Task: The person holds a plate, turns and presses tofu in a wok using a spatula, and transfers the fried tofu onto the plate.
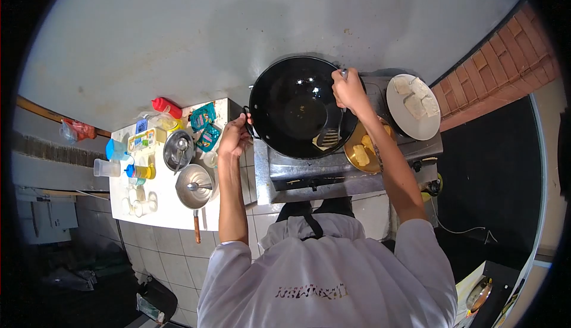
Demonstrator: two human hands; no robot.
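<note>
A large black wok (285, 105) rests on the steel stove (285, 179). My left hand (235, 136) is closed on the wok's left handle. With my right hand (350, 92) I grip the handle of a slotted spatula (331, 137), whose blade is low in the wok near its front right wall. A small pale piece lies by the blade, and a little oil shows at the wok's bottom. Under my right forearm, a gold-coloured bowl (355, 162) holds yellow pieces (360, 155). Behind it to the right, a white plate (420, 130) carries several pale white slabs (414, 105).
The white side table (172, 212) at left bears a metal bowl (178, 151), a pan with a wooden handle (194, 196), green packets (203, 117), a red bottle (166, 107) and several cups. A grey wall (196, 42) stands behind; a brick ledge (493, 72) is at right.
</note>
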